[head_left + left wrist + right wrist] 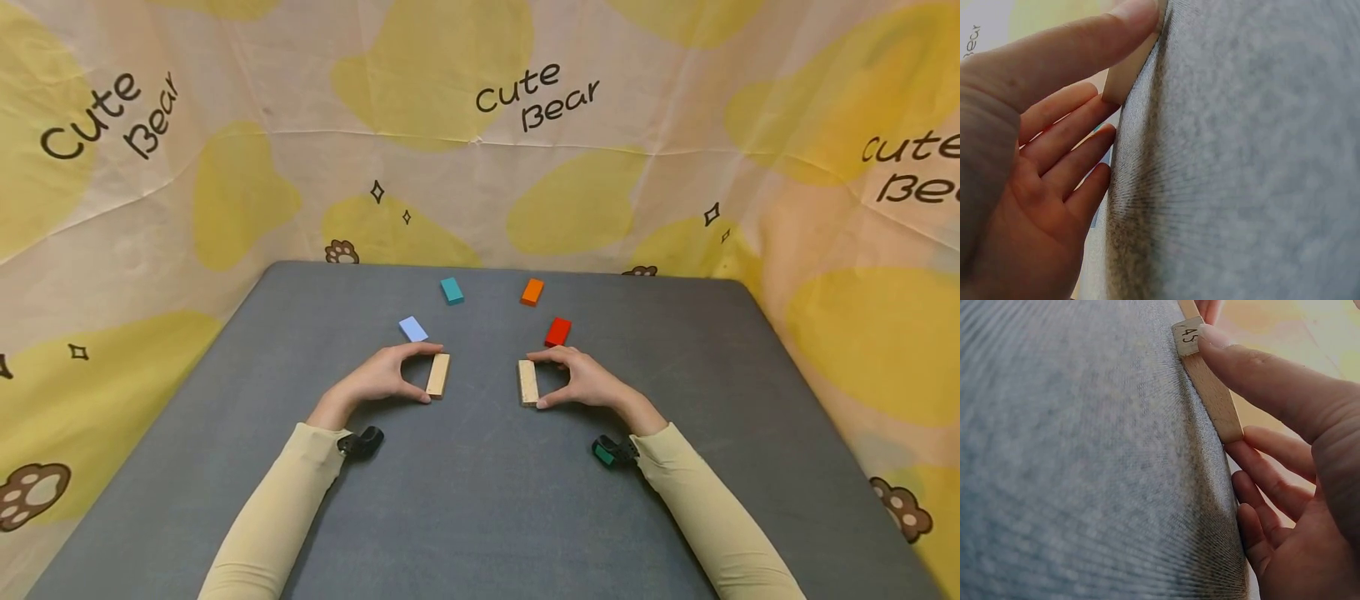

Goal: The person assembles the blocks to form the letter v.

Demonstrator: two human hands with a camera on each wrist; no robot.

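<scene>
Two plain wooden blocks stand a short way apart near the middle of the grey table. My left hand [378, 375] pinches the left wooden block [438, 377] lengthwise, thumb at its near end and fingertips at its far end. The left wrist view shows this block [1125, 78] beneath the thumb, low against the table surface. My right hand [592, 381] pinches the right wooden block [528, 383] the same way. In the right wrist view, the number 45 marks the end of that block [1213, 390], by the thumb. Both blocks tilt slightly, in opposite directions.
Beyond the hands lie a light blue block [413, 329] and a teal block [452, 291] on the left, a red block [558, 332] and an orange block [532, 292] on the right. A patterned cloth [420, 108] hangs behind the grey table [480, 517].
</scene>
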